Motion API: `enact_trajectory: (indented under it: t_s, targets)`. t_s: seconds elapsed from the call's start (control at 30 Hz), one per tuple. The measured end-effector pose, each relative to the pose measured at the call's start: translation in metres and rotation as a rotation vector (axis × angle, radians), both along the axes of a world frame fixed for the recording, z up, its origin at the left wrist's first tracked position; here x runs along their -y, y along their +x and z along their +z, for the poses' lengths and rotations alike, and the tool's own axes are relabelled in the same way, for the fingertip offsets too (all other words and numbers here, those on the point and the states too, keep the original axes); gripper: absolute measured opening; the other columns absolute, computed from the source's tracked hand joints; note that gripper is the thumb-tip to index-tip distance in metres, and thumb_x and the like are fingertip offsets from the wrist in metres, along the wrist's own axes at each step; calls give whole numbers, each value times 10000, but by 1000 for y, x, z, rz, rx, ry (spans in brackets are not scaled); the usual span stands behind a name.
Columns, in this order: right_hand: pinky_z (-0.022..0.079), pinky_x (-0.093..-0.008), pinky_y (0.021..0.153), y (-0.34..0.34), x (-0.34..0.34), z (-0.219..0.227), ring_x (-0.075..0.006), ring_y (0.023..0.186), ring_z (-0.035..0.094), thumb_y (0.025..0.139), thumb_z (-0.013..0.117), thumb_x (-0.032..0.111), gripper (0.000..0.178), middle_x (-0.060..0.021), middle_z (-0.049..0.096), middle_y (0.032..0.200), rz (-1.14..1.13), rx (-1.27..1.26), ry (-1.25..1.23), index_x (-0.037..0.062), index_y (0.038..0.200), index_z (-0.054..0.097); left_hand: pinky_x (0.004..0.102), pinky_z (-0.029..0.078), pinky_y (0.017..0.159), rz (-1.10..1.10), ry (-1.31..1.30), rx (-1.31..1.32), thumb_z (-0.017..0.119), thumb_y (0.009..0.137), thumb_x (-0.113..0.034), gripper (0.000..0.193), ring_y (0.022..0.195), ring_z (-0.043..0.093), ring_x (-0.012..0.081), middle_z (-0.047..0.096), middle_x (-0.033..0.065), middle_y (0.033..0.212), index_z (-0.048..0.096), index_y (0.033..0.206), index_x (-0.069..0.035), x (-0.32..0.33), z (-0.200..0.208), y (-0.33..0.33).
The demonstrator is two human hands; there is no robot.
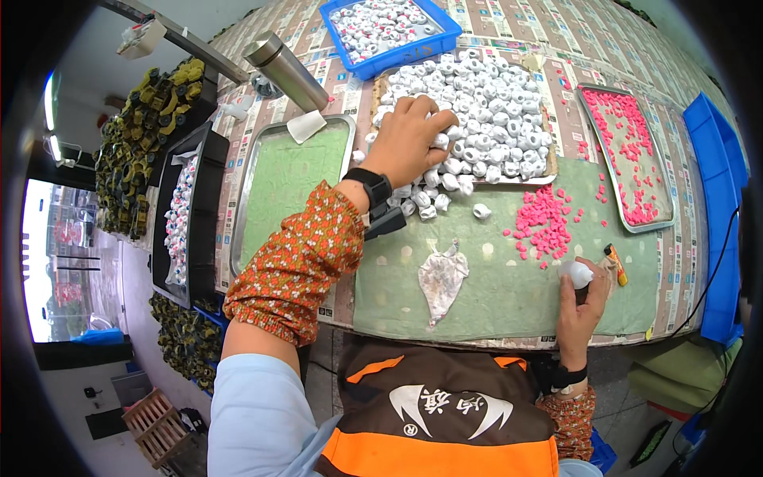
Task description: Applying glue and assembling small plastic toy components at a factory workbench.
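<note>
My left hand (413, 137) reaches over the near left part of a heap of small white rounded pieces (493, 111) with dark markings. Its fingers are curled around one white piece (441, 141). The heap fills a tray, and several pieces spill over its near edge onto a green cloth (509, 294). At the lower right, my right hand (582, 314) grips a small white round-topped bottle (579, 275). A pile of small pink pieces (543, 222) lies just beyond that hand. Beside its fingers is a yellow-and-dark tube (616, 265). A stained white rag (443, 280) lies between the hands.
A metal tray of pink pieces (671, 208) stands at right, near blue bins (715, 215). A blue tray (449, 38) of finished-looking white pieces is at the back. Left are a green-lined tray (296, 175), a steel flask (290, 75) and a black crate (203, 215).
</note>
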State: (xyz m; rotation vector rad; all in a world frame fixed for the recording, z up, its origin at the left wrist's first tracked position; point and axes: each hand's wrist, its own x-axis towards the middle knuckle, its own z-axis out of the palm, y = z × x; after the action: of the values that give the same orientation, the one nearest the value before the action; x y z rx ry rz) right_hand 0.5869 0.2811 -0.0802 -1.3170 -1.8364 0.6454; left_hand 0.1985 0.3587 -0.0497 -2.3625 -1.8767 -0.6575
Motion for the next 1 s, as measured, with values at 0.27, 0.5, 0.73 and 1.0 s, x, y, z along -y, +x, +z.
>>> enact_trajectory:
  t_s: [0.27, 0.5, 0.73, 1.0]
  targets:
    - [420, -393, 966, 3, 0, -3, -294, 1051, 537, 910, 699, 41, 283, -122, 608, 1117, -5, 12, 11, 5, 1179, 620, 481, 368, 1008, 40, 15, -15, 843, 718, -143, 501, 1217, 517, 320, 583, 56, 1200, 667, 1183, -203, 43, 3, 16]
    - [422, -387, 943, 2, 0, -3, -283, 1022, 533, 916, 699, 53, 273, -116, 609, 1110, 7, 11, 27, 5, 1173, 620, 499, 305, 1008, 5, 8, -79, 869, 636, -157, 608, 1243, 473, 260, 517, 19, 1252, 614, 1179, -257, 73, -2, 26]
    - [422, -387, 942, 2, 1, 0, -283, 1022, 535, 918, 701, 60, 275, -116, 609, 1107, 5, 27, 32, 6, 1176, 620, 486, 311, 1055, 9, -17, -92, 864, 654, -143, 601, 1261, 461, 280, 521, 21, 1274, 633, 1196, -259, 96, -1, 26]
    - [422, -394, 951, 2, 1, 1, -297, 1033, 535, 920, 701, 63, 279, -124, 605, 1129, 12, 23, 13, 3, 1179, 617, 635, 182, 1197, 53, -153, -38, 741, 917, -416, 463, 1520, 260, 355, 372, 71, 1593, 598, 1350, -331, 116, -5, 17]
